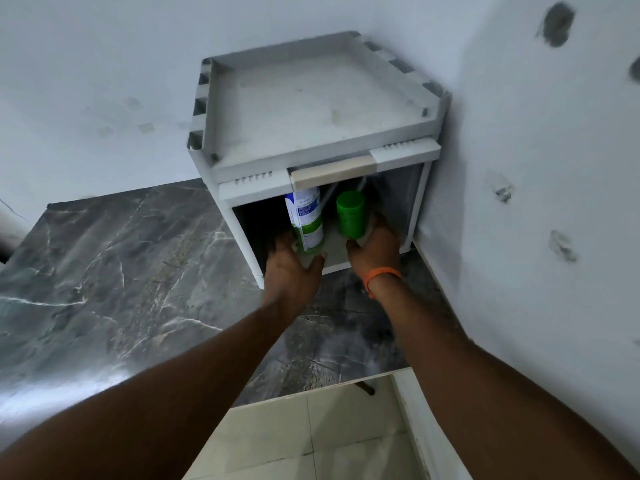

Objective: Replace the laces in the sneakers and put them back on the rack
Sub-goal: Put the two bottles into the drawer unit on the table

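No sneaker or lace is in view. A white and grey plastic rack point(322, 133) stands in the corner on a dark marble ledge, and its lower compartment is open at the front. Both my hands reach into that compartment. My left hand point(294, 268) curls round the base of a white and green spray can point(304, 216) that stands upright. My right hand point(375, 247), with an orange band on its wrist, grips the bottom of a green plastic cup point(350, 213). The rack's top tray holds nothing.
White walls close in behind the rack and along its right side. The dark marble ledge point(121, 271) stretches to the left. Below the ledge's front edge lies a pale tiled floor point(301, 441).
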